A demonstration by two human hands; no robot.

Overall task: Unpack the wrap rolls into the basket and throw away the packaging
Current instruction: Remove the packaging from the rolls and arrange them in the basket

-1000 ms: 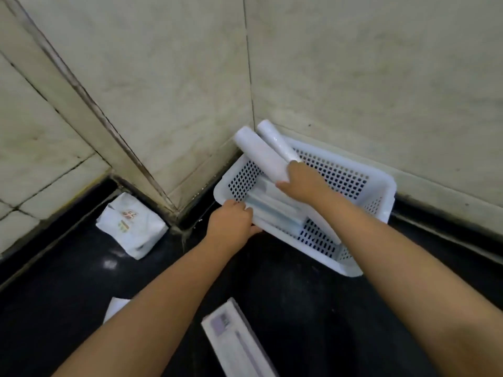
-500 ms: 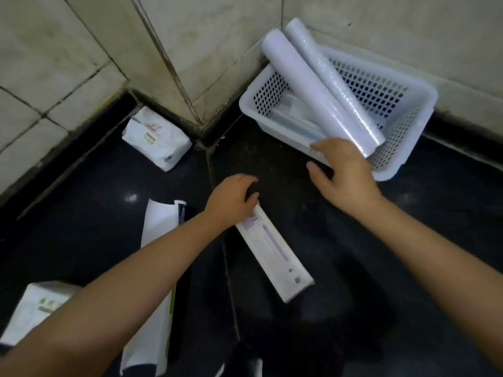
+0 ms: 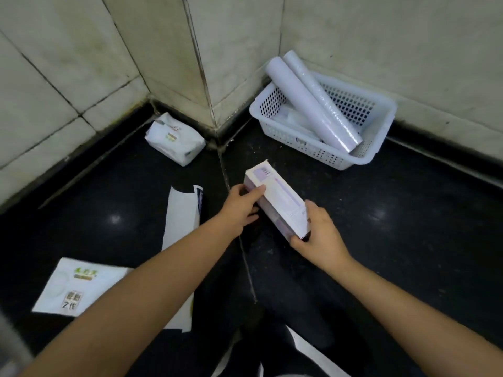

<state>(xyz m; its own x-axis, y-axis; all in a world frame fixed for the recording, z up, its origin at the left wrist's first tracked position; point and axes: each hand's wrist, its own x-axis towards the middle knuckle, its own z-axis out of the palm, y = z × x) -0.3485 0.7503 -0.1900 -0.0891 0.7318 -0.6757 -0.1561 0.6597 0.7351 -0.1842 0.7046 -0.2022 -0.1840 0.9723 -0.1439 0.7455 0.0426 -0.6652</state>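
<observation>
Wrap rolls [image 3: 313, 100], two of them, lean slanted in the white basket [image 3: 381, 142] at about 1 o'clock, their upper ends against the tiled wall [image 3: 381, 36]. Near the centre, both hands grip a long white-and-lilac box [image 3: 277, 200] above the dark floor [image 3: 408, 227]: the left hand [image 3: 241, 206] clasps its far end, the right hand [image 3: 319, 235] its near end. A white packet [image 3: 174, 140] lies at 11 o'clock, flattened packaging [image 3: 182, 216] at 9 o'clock, and another pack [image 3: 76, 287] at 8 o'clock.
</observation>
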